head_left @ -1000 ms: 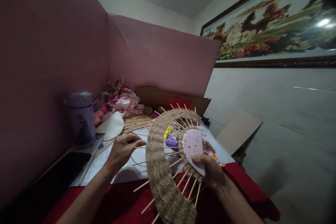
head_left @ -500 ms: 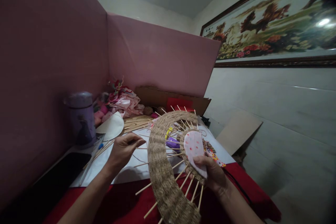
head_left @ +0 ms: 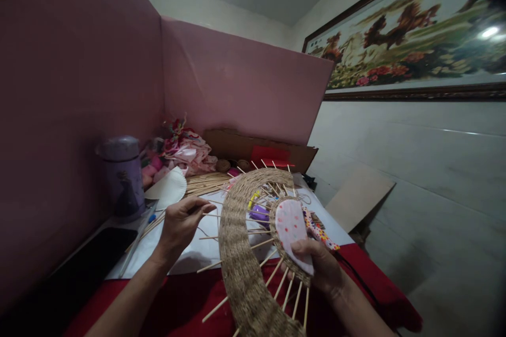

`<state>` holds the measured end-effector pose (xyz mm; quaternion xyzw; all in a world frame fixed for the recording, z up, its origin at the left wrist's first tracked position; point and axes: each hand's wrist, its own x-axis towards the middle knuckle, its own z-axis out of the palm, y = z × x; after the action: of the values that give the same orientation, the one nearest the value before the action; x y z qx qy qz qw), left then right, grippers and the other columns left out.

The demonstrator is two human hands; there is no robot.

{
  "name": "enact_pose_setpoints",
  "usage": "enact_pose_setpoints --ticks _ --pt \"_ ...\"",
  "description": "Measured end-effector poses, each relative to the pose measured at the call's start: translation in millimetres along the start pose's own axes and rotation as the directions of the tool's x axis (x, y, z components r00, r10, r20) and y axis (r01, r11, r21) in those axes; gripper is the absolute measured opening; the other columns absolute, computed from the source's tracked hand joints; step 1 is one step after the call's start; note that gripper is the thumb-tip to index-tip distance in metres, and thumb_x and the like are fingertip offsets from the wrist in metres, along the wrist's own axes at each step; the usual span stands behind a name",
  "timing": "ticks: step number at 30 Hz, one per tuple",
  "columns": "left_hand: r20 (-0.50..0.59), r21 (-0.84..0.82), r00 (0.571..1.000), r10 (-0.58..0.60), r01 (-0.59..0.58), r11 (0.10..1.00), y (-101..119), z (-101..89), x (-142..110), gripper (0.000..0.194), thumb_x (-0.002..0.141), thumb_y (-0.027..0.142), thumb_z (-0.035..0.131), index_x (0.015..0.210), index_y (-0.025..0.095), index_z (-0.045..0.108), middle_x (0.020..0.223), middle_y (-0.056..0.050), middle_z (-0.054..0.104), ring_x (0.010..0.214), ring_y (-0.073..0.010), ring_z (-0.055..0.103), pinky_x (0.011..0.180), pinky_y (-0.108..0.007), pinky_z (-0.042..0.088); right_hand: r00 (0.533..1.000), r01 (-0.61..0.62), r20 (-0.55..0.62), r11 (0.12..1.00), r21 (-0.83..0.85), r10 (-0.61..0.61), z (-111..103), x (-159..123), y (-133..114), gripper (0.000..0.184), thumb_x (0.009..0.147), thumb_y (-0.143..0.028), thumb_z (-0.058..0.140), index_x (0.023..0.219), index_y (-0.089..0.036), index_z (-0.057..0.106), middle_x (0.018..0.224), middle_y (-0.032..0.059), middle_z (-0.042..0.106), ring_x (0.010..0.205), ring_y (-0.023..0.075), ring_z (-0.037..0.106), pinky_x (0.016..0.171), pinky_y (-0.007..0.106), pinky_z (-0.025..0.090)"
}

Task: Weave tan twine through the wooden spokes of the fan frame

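A half-ring fan woven of brownish cord over thin wooden sticks (head_left: 237, 242) stands tilted in front of me. Its inner half-round is faced with white cloth with red and pink dots (head_left: 292, 224). My right hand (head_left: 320, 266) grips this inner part at the lower right, thumb on the cloth and fingers behind it. Left of the woven band, my left hand (head_left: 182, 221) is closed in a pinch beside the protruding stick ends. What lies between its fingertips is too small to make out. A dark strand of cord (head_left: 202, 231) hangs just below that pinch.
Thin sticks (head_left: 205, 184), a white pleated paper piece (head_left: 169, 189) and pink cloth (head_left: 192, 155) lie at the back left. A purple tumbler (head_left: 123, 179) and a black phone (head_left: 98, 253) are at left. Beyond the fan are a purple packet (head_left: 259, 214) and a dotted fabric strip (head_left: 322, 231).
The fan has tipped slightly, its outer band shifting a little left and its lower sticks swinging right. My left hand has moved slightly left, still pinched. My right hand keeps its grip.
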<state>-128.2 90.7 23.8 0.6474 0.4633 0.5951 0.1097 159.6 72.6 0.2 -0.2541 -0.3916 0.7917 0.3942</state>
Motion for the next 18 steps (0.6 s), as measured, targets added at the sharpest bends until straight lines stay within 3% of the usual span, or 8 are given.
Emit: enact_pose_setpoints --ticks 9,14,18 --pt "-0.005 0.243 0.974 0.225 -0.217 0.945 2 -3.1 -3 0.014 0.071 0.033 0.065 0.068 0.020 0.067 0.068 -0.002 0.068 0.062 -0.0142 0.060 0.060 -0.024 0.043 0.999 -0.032 -0.042 0.999 -0.003 0.032 -12 -2 1 0.017 0.060 -0.017 0.059 0.071 -0.006 0.065 0.056 0.0072 0.064 0.045 0.0148 0.060 0.038 0.020 0.046" --pt "0.062 0.271 0.971 0.231 -0.239 0.933 -2 -1.5 -1 0.016 0.072 0.036 0.064 0.067 0.021 0.066 0.071 -0.003 0.069 0.068 -0.0154 0.061 0.066 -0.025 0.044 0.997 -0.065 -0.031 0.996 -0.059 0.064 -15 -6 -1 0.019 0.063 -0.018 0.057 0.072 -0.004 0.065 0.056 0.0097 0.065 0.043 0.0148 0.059 0.034 0.018 0.042" --pt "0.129 0.153 0.980 0.152 -0.171 0.973 0 -2.7 1 0.016 0.070 0.036 0.065 0.065 0.020 0.066 0.069 -0.003 0.068 0.069 -0.0160 0.062 0.065 -0.024 0.045 0.996 -0.091 0.009 0.990 -0.105 0.092 -15 -9 -4 0.022 0.062 -0.019 0.056 0.076 -0.004 0.065 0.057 0.0109 0.065 0.041 0.0152 0.059 0.033 0.019 0.042"
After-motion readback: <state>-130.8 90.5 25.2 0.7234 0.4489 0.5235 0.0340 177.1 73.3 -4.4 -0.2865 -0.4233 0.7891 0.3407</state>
